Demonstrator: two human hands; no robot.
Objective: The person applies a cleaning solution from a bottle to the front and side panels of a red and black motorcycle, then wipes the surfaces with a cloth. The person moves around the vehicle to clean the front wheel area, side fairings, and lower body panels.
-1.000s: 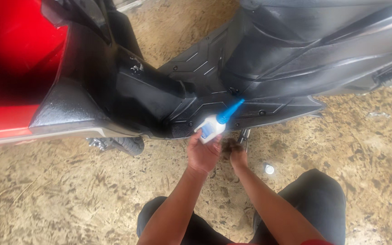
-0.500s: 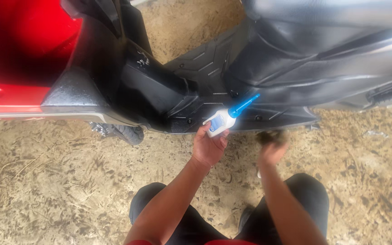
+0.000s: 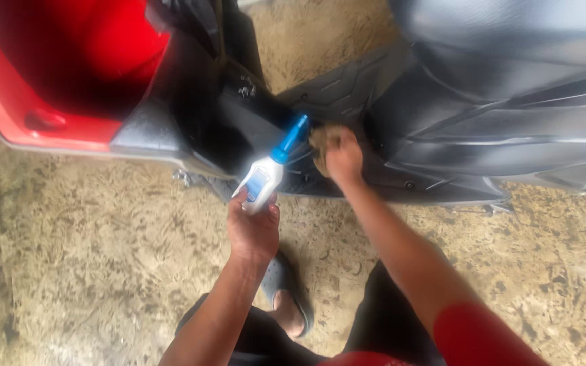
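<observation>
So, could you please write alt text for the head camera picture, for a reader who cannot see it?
A person's left hand holds a small white bottle with a blue nozzle toward a scooter's black footboard, while the right hand presses a brownish cloth against it. Red bodywork shows at left, above sandy ground.

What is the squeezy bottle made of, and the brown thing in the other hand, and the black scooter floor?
The bottle looks like smooth white plastic with a glossy blue plastic nozzle, held in the left hand. The brown thing under the right hand seems to be a soft cloth or sponge; its bunched, fuzzy shape suggests so, but it is blurred. The scooter floor looks like matte black plastic with moulded ridges.
</observation>
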